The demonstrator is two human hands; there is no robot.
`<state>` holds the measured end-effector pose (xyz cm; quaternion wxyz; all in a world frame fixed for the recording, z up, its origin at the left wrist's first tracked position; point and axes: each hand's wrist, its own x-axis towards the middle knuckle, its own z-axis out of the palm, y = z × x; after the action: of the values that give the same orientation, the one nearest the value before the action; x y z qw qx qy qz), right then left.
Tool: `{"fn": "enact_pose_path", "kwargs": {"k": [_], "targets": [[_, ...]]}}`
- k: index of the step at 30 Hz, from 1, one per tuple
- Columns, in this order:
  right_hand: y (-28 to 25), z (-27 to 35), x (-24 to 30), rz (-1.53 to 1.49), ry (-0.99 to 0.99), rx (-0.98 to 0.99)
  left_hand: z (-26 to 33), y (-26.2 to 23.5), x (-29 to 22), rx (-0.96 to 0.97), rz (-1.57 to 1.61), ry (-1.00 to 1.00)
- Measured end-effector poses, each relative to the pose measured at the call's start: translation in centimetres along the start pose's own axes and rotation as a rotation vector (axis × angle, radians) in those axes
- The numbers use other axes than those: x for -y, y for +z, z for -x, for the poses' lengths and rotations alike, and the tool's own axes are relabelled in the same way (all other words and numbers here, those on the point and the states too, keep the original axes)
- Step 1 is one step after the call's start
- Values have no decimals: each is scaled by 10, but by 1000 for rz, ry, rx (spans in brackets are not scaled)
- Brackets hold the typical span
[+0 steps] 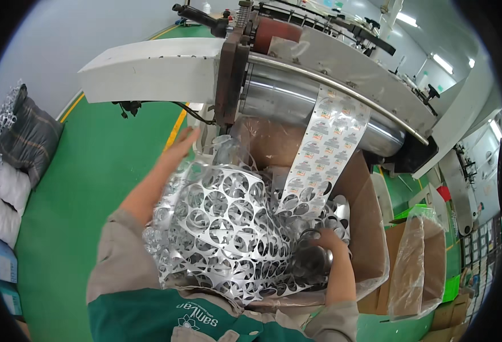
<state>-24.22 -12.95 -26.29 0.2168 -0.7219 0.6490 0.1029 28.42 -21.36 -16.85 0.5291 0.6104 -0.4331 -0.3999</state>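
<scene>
A big tangle of silver foil scrap (222,219), punched full of round holes, bulges over the left of a cardboard box. Beyond its far left side, my left hand (182,145) reaches with fingers stretched out, next to the machine's frame. Inside the box, my right hand (329,242) is closed on some round foil discs (309,259), its fingertips partly hidden among them. From the metal roller (279,94), a printed foil strip (328,142) runs down into the box, its lower end showing round cut-outs. More loose discs lie beside the right hand.
The lined cardboard box (370,228) stands under the machine. A white machine arm (154,68) juts out at upper left. On the right is another plastic-lined carton (416,262). Filled sacks (29,131) lean by the left wall on the green floor (68,228).
</scene>
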Motion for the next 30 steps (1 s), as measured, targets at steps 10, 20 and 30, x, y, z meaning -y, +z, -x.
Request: {"fn": "enact_pose_path", "kwargs": {"k": [10, 20, 30], "targets": [[-122, 82, 65, -1446, -382, -404, -31, 52, 42, 97, -235, 320], [-9, 7, 21, -166, 159, -119, 75, 28, -107, 266, -510, 723], [-72, 59, 29, -154, 338, -594, 148, 191, -69, 942, -856, 1105]]}}
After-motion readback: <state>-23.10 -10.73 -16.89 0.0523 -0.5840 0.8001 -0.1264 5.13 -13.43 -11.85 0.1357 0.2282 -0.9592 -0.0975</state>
